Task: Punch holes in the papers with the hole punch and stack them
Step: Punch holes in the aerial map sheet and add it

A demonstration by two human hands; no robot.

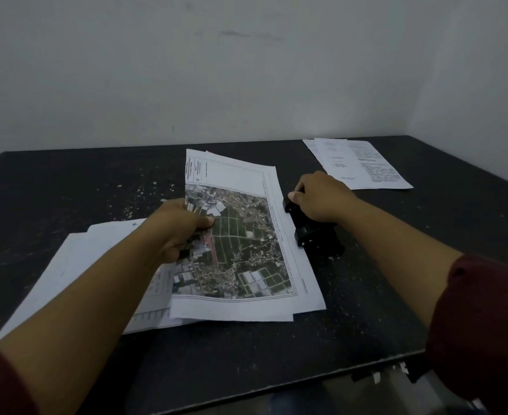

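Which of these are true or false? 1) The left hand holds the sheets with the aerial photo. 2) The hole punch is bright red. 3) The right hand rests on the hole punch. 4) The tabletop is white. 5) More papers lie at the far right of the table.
1) True: the left hand grips the aerial photo sheets at their left edge.
2) False: the hole punch is black.
3) True: the right hand presses on top of it, at the sheets' right edge.
4) False: the table is dark, speckled with paper bits.
5) True: the printed papers lie there, apart from both hands.
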